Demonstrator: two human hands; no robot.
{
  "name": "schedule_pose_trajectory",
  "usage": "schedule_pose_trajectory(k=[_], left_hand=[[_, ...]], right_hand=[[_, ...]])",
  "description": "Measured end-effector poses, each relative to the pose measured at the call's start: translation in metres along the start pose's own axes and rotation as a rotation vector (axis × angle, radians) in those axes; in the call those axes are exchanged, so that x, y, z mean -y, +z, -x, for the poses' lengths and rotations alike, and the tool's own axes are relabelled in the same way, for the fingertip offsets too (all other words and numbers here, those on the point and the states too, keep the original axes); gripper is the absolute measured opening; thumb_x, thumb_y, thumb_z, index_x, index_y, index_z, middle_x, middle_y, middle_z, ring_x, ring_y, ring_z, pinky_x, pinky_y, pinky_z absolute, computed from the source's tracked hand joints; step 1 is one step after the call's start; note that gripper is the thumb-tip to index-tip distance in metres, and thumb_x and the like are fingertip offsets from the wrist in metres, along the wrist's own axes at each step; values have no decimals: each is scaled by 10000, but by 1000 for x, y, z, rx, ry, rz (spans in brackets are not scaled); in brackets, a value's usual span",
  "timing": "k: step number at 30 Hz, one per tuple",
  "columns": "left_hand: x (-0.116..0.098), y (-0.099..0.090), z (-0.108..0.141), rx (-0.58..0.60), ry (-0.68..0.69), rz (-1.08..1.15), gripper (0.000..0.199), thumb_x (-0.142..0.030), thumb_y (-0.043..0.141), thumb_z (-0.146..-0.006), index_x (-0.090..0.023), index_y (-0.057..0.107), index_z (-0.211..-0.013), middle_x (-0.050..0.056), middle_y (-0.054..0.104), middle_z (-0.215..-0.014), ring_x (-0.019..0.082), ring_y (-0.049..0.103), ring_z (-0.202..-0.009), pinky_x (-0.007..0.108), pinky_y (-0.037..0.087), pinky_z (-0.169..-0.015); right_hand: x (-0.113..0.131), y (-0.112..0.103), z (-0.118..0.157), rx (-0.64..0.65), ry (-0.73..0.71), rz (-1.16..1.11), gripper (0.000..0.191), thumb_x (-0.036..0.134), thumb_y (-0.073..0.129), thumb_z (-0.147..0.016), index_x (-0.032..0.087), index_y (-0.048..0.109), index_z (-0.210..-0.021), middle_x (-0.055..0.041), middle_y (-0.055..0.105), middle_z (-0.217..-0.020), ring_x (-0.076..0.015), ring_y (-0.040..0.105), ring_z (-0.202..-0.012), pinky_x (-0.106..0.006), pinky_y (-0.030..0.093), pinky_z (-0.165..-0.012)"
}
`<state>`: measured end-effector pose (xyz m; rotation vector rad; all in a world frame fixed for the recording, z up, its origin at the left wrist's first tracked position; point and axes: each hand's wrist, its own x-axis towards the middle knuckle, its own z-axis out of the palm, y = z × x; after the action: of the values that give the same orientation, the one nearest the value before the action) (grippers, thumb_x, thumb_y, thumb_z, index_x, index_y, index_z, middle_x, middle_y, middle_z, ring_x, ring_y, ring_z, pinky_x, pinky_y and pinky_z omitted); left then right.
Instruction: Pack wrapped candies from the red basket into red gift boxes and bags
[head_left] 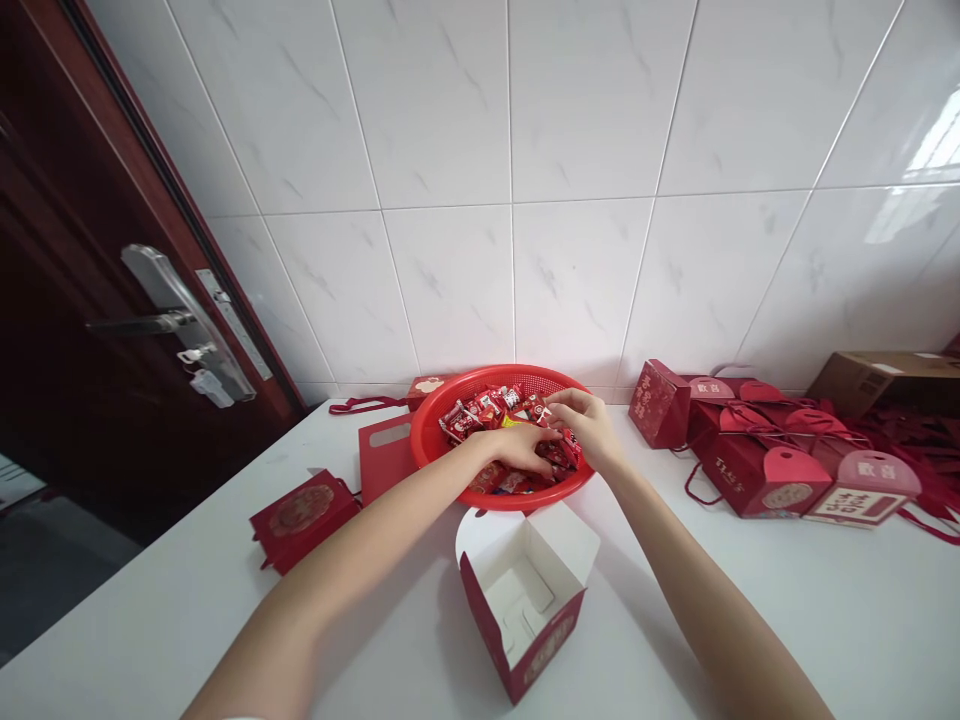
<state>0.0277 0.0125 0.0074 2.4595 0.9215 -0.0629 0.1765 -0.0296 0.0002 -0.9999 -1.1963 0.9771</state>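
reaching among wrapped sweets (491, 405) mid-frame, left hand (527, 447) and right hand (586, 422), grips unclear; open box (553, 640) lower-centre unfilled; closed boxes (780, 480) at right.

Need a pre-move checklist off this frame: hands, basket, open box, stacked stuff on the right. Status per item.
1. Open box upright, mouth unobstructed: ok; flaps spread, white inner floor visible.
2. Basket stocked: ok; many wrapped packets inside.
3. Both hands clear of the basket: not ok; left hand and right hand both reach into it.
4. Packet secured in either hand: cannot tell; the grips are partly hidden.
5. Right forearm clear of the closed boxes: ok; visible gap.
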Motion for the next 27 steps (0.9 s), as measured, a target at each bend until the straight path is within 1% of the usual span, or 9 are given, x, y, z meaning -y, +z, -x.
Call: schedule_pose_trajectory(k=[2,4,9,13,17,20,22,24,27], left_hand=[[-2,3,-5,39,21,-4,565,-325,760,-696,-214,650,-1239,55,730,-1088,268,687,-963,329,525,-818],[-4,7,-10,46,47,-7,546,-268,769,-671,-209,664,-1203,58,721,-1077,276,676,-975,341,516,-836],[-3,12,-14,-21,99,30,275,-265,734,-737,-210,728,-1006,41,718,-971,256,662,-930,319,490,-791],[7,0,-7,-137,75,105,133,-271,622,-826,-199,724,-874,17,703,-820,205,638,-775,288,450,-683],[21,-14,4,-297,31,230,241,-329,511,-886,-188,707,-883,14,664,-727,189,602,-696,281,431,-627],[29,-20,10,-421,20,338,292,-382,476,-892,-189,694,-919,26,689,-811,201,618,-784,288,459,-693],[31,-22,11,-489,23,404,303,-424,487,-877,-185,672,-873,30,698,-884,208,621,-861,295,470,-763],[32,-21,11,-528,28,467,358,-500,498,-866,-177,640,-802,29,688,-872,213,618,-867,304,475,-776],[31,-20,11,-537,31,546,454,-611,542,-835,-169,620,-764,26,670,-799,218,620,-812,317,488,-729]], right_hand=[[0,0,0,-1,4,0,163,321,678,-637,191,677,-735,-5,669,-679,-150,594,-595,-299,510,-603],[-1,0,1,3,11,3,168,324,681,-641,192,676,-744,-3,657,-649,-155,594,-584,-304,507,-592],[-1,-1,1,-10,-2,17,155,311,667,-650,192,680,-747,-12,662,-670,-167,607,-628,-322,522,-642],[-1,-1,1,-31,-27,22,168,328,668,-642,195,679,-744,-29,690,-773,-183,631,-707,-332,529,-692],[-2,-2,1,-54,-48,40,196,368,672,-673,200,682,-774,-43,706,-827,-216,653,-809,-351,531,-761],[-3,-3,0,-83,-53,54,207,366,677,-693,205,676,-822,-61,723,-917,-239,663,-914,-376,529,-835],[-3,-3,-1,-84,-51,62,232,369,703,-686,208,672,-850,-72,725,-973,-252,663,-962,-396,528,-866],[-4,-2,-2,-72,-50,75,296,369,749,-654,212,667,-891,-80,718,-1035,-263,655,-1012,-405,528,-882],[-5,-2,-2,-41,-9,113,448,367,790,-611,222,635,-1006,-74,701,-1070,-254,661,-987,-383,546,-809]])
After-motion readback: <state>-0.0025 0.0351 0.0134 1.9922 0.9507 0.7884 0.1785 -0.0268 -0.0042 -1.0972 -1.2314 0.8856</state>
